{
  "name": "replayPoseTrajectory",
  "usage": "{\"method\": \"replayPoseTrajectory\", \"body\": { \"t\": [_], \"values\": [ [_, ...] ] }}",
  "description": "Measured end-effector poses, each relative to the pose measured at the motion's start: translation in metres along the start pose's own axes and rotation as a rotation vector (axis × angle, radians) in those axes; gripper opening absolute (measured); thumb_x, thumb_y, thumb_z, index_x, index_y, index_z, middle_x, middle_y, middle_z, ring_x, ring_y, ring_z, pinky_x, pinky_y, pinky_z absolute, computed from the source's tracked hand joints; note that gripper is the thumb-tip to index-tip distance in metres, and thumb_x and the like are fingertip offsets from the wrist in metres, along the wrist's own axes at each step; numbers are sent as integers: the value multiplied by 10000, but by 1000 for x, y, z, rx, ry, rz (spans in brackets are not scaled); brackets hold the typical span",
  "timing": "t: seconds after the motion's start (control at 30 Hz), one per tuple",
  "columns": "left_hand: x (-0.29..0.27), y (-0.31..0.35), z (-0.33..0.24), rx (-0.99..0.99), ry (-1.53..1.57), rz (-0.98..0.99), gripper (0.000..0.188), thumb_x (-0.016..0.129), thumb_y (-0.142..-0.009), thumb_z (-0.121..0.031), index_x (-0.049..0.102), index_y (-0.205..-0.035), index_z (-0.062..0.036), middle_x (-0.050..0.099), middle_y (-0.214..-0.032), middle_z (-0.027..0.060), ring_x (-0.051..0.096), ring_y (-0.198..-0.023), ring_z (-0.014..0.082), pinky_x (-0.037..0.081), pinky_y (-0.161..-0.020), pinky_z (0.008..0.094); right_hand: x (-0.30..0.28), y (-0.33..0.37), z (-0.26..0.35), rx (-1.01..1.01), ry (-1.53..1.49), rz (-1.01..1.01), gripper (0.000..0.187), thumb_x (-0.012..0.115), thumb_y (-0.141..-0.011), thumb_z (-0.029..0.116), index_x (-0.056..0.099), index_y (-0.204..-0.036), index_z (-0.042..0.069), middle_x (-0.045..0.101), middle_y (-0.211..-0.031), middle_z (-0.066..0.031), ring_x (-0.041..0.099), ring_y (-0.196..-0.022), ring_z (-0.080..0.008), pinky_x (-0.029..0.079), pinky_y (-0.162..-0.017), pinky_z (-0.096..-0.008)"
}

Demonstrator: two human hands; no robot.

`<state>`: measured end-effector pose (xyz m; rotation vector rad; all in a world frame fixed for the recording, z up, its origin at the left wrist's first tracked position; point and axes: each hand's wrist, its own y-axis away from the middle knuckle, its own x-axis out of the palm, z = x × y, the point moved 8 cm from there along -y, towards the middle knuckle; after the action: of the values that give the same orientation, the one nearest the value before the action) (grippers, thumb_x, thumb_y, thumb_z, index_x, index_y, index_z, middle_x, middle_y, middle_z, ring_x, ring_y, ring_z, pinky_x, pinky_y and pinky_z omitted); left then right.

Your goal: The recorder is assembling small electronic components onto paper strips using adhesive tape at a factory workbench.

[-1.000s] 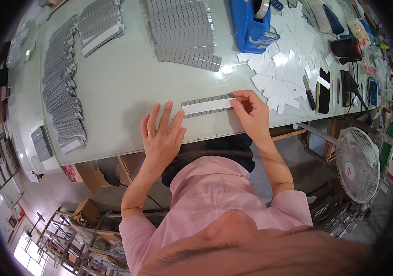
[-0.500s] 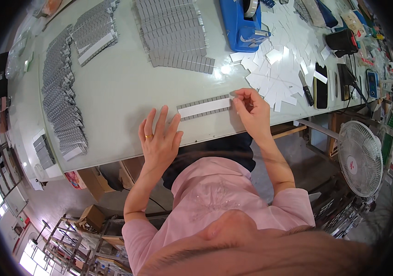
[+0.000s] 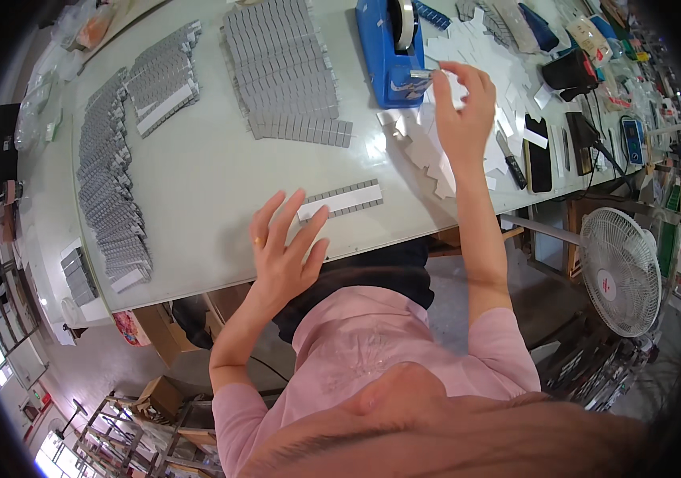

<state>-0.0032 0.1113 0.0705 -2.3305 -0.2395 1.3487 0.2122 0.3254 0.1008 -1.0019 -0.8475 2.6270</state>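
Grey, ridged and segmented, a strip [image 3: 363,209] lies flat on the pale table [image 3: 205,207] at the fingertips of the left hand [image 3: 283,253]. That hand has its fingers spread and grasps nothing; its index fingertip is over the left end, though whether it presses there cannot be told.

A white band [image 3: 350,197] is already laid along the grey strip, leaving segment edges bare on both long sides. Any clear tape over it is too fine to make out. The piece lies apart from the stacks, so it seems only partly done. Its long axis runs left to right, away from the left fingers, with the right end slightly farther from the body and pointing toward the loose slips on the near side of the right hand [image 3: 441,72].

The right hand, farther out, has thumb and forefinger close together beside the cutting edge of a blue tape dispenser [image 3: 384,76]; whether they pinch tape cannot be told. White slips [image 3: 472,41] spread beneath and beyond it, with a knife [image 3: 512,162] to its right.

Beyond the left hand, a broad grey stack [image 3: 280,72] looks bare on top; farther left, a smaller stack [image 3: 163,72] carries a white band.
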Motion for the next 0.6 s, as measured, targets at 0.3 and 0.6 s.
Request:
{"method": "replayPoseTrajectory", "body": {
  "t": [0.3,0.6],
  "values": [
    [106,-99,4,-439,1087,238,286,652,-931,-188,695,-1204,-115,600,-1329,68,514,-1246,227,397,-1037,388,0,6,18,-108,-77,79,52,696,-867,95,700,-884,46,621,-1043,-74,542,-1008,-254,426,-891,-346],
    [168,-136,8,-1101,1828,235,273,641,-971,-258,651,-1188,-93,641,-1157,-10,551,-1099,127,416,-940,325,-35,66,27,52,-142,187,39,673,-881,78,699,-867,53,578,-1025,-75,508,-1035,-239,403,-916,-347]
  ]
}}
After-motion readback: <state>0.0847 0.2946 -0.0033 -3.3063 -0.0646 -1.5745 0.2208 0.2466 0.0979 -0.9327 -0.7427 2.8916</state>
